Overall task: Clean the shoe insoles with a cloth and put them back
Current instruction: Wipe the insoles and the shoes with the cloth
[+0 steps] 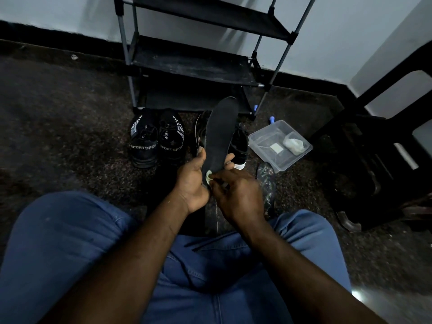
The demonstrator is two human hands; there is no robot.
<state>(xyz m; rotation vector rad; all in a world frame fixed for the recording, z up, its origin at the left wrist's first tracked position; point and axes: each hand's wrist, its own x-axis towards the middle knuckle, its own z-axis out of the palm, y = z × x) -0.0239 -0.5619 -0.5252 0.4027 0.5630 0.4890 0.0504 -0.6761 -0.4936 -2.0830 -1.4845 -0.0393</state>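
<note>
Black sport shoes (156, 141) sat side by side on the floor (70, 136) at the left, just in front of a shoe rack (191, 64). Next to them the left hand (191, 181) gripped the heel end of a black insole (221, 132), which stood up tall. The right hand (238, 195) pinched a small pale cloth (208, 177) against that heel. Further right, another insole (266, 181) lay on the floor beside a clear box (261, 152).
</note>
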